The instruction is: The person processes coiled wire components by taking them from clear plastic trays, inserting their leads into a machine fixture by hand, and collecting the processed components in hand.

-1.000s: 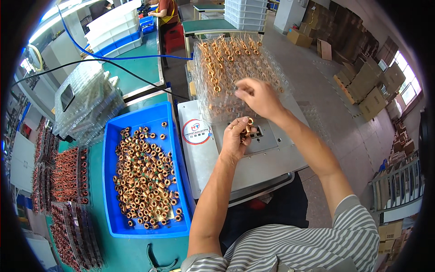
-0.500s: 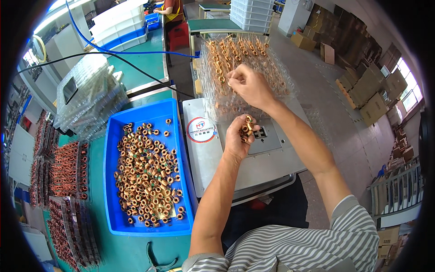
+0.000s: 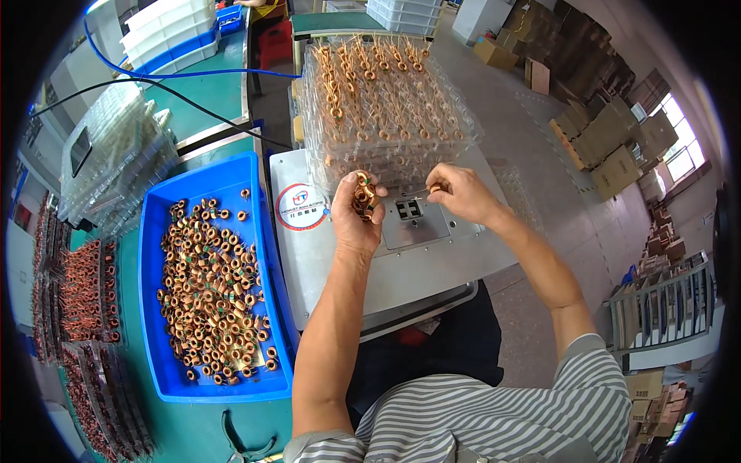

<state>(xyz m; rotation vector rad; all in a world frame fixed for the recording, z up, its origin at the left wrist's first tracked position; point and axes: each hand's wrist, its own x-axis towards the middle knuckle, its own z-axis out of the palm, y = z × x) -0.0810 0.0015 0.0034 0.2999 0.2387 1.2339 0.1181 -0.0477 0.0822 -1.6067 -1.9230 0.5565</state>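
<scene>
Several copper-wound ring coils [image 3: 363, 194] are bunched in my left hand [image 3: 353, 220], its fingers curled round them over the metal machine top [image 3: 332, 270]. Just to the right, my right hand [image 3: 463, 194] pinches a single ring coil [image 3: 438, 187], with thin wire ends pointing left. Below and between the hands is a small dark fixture with square openings [image 3: 409, 209], set in the machine's plate. Beyond the hands stands a stack of clear plastic trays [image 3: 394, 143]; on the top one, coils with upright wire ends sit in rows, densest at the far and left sides.
A blue bin [image 3: 266, 255] full of loose coils lies on the green table [image 3: 181, 424] at left. Past it are trays of reddish coils [image 3: 91, 289] and stacked clear trays [image 3: 116, 154]. Pliers [image 3: 245, 444] lie near the front edge. Cardboard boxes [image 3: 617, 158] stand on the right.
My right hand has come back from the tray stack to beside my left hand, a coil now visible in its fingers. The view has shifted, so the scene sits further left.
</scene>
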